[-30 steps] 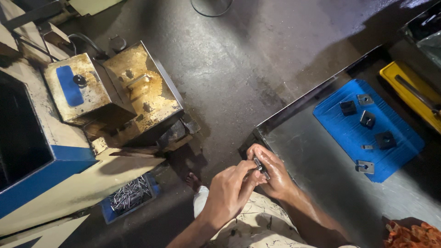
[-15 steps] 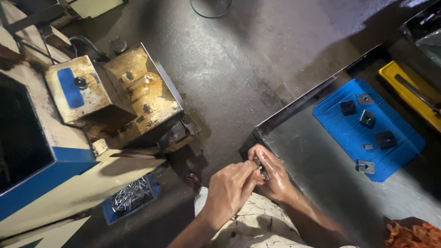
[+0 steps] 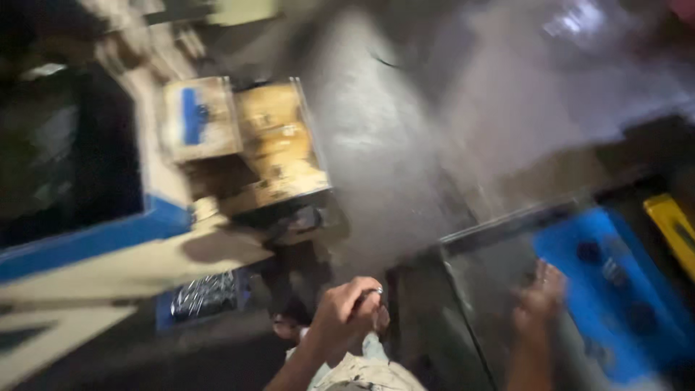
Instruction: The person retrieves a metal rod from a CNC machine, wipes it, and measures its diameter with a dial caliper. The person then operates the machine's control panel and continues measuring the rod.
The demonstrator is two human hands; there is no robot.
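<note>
The whole view is smeared with motion blur, so fine detail is lost. The left hand (image 3: 351,308), at about 6 o'clock in the frame, is clenched around a small metal part (image 3: 371,292) that glints at its fingertips; the part's shape cannot be told. The right hand (image 3: 539,300), at about 4 o'clock, is stretched out over the grey metal tabletop (image 3: 485,311) with fingers loosely spread toward the blue mat (image 3: 615,304); whether it holds anything cannot be told through the blur. The mat is flat, rectangular and matte, with several small dark pieces (image 3: 612,271) lying on it. At 3 o'clock, beyond the mat, sits a yellow oblong tray (image 3: 670,224). The table edge is a thin, straight metal rim. At 10 o'clock stands a boxy, cream-and-blue machine (image 3: 108,232) with worn, grimy yellowish blocks (image 3: 279,148) on top. At 8 o'clock a small blue bin (image 3: 206,295) holds a tangle of shiny metal bits. The floor (image 3: 405,145) between is dull grey concrete.
</note>
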